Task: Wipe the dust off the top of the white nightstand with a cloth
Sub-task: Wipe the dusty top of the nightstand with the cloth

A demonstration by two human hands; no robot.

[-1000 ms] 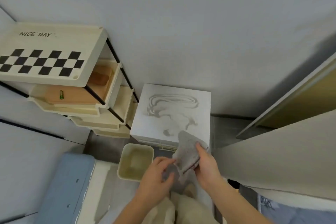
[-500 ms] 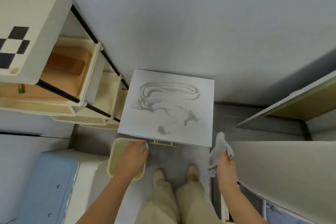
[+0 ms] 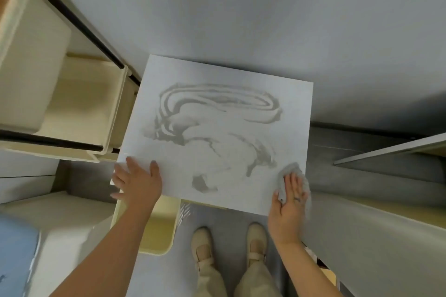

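Grip: right hand (image 3: 288, 202) lies flat, fingers spread, pressing a grey cloth (image 3: 293, 171) onto the nightstand; the cloth is pinned under the palm rather than pinched.
Left hand: left hand (image 3: 138, 182) is spread wide and holds nothing, palm down on the near left corner of the nightstand top, fingers reaching onto the surface.
Nightstand: white nightstand (image 3: 217, 94) sits mid-frame against a pale wall (image 3: 265, 7), seen from straight above; its top is a white square.
Dust: grey dust (image 3: 217, 113) swirls across the middle of the top, in a long curved band toward the back and patchy smears nearer the front; the edges of the top look cleaner.
Cloth position: at the near right corner of the top, partly hanging past the right edge, beside the smears but not on the main swirl.
Left of nightstand: cream shelf cart (image 3: 72, 103) with black bars, just beside the nightstand's left edge.
Below left hand: pale yellow bin (image 3: 159, 226) on the floor, partly tucked under the nightstand's front edge.
Floor: grey; two beige shoes (image 3: 257, 239) and beige trouser legs stand in front of the nightstand.
Right side: grey slanted panel (image 3: 374, 236), near the right hand.
Bottom left: white box with a blue lid (image 3: 14, 253).
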